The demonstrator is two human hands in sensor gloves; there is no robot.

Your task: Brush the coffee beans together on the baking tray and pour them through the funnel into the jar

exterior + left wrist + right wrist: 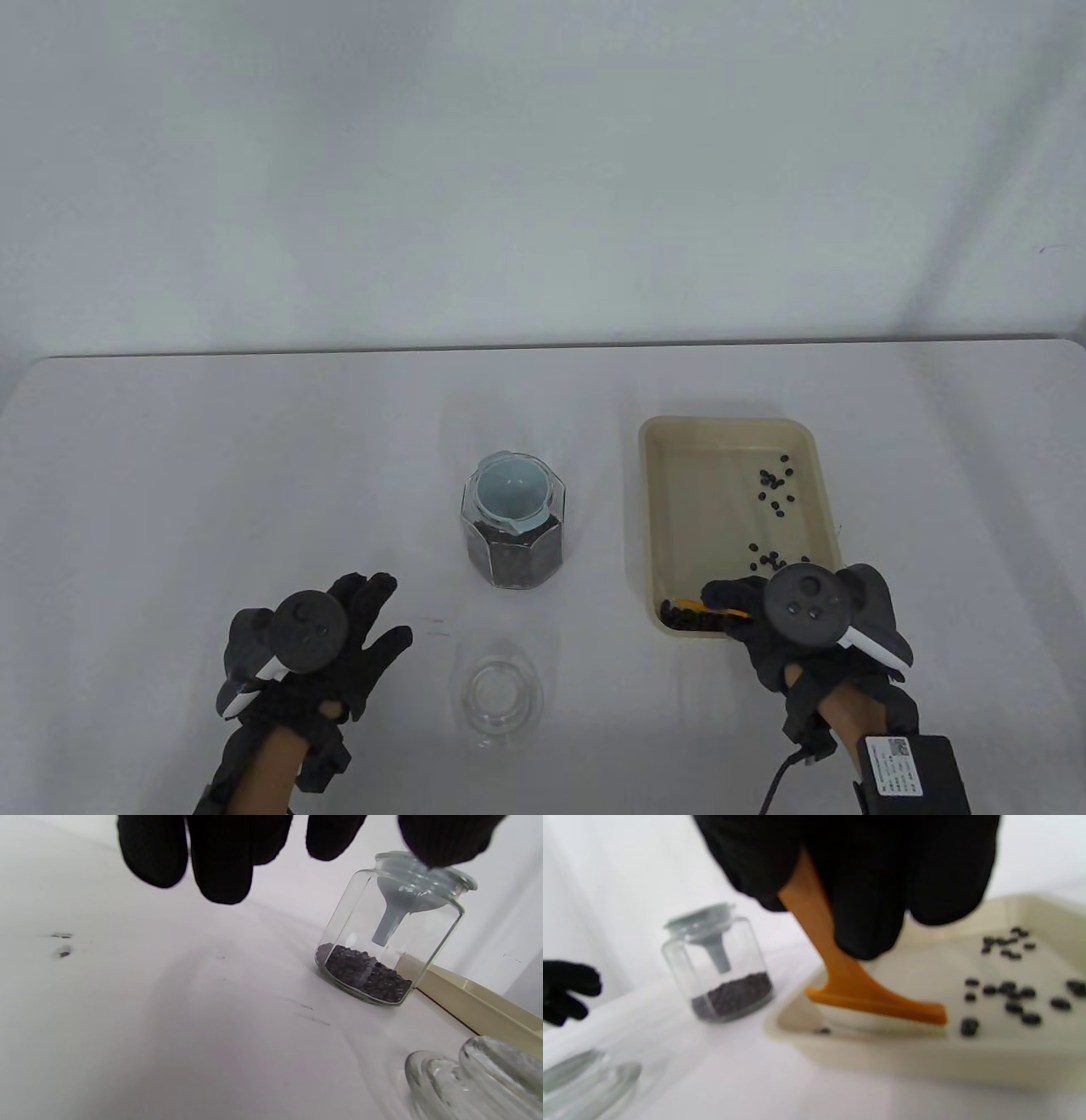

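From above, the black-gloved left hand [318, 649] lies flat on the white table [212, 475] with straight, spread fingers, near the clear glass jar [513, 531] holding a pale blue funnel [509, 491], while the right hand [802, 624] works at the near end of the cream baking tray [653, 509], where dark coffee beans [776, 492] lie scattered. The left wrist view shows a clear glass lid [475, 1077] beside that jar. In the right wrist view, curled fingers [865, 899] grip an orange-handled brush [857, 988], its white bristles on the tray floor.
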